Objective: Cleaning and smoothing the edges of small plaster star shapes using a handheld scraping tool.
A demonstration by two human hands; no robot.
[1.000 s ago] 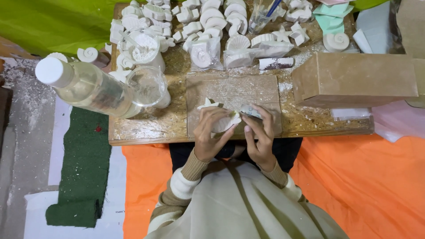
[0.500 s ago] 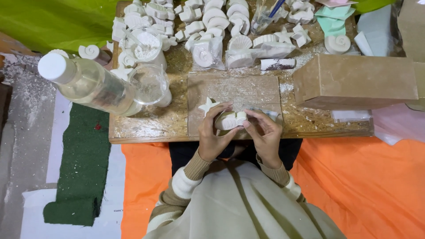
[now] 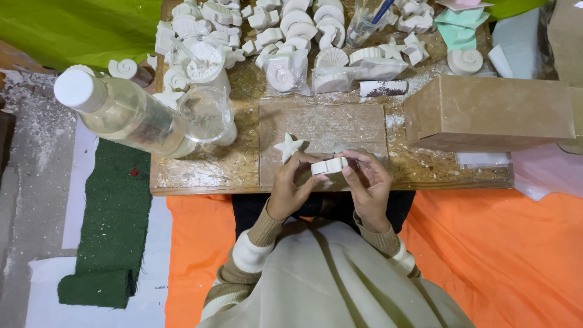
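1. Hands met at lower centre of frame over the near edge of the wooden board (image 3: 200, 176); left hand (image 3: 290, 189) and right hand (image 3: 366, 182) both pinched one small white cast piece (image 3: 328, 165) between fingertips, one at each end.
2. Piece was held clear of the board, just above the brown work mat (image 3: 364, 124); white star piece (image 3: 288, 146) lay on the mat just beside the left fingers.
3. Clear plastic bottle (image 3: 121, 112) lay tilted at left of frame, against a clear cup (image 3: 207, 112); brown box (image 3: 492, 112) at right; many white cast shapes (image 3: 285, 27) crowded the top.
4. Risks, as judgement: fingertip-only grip could slip; a brittle cast could chip on hitting the board edge or snap under squeezing; an elbow swing could nudge the bottle.
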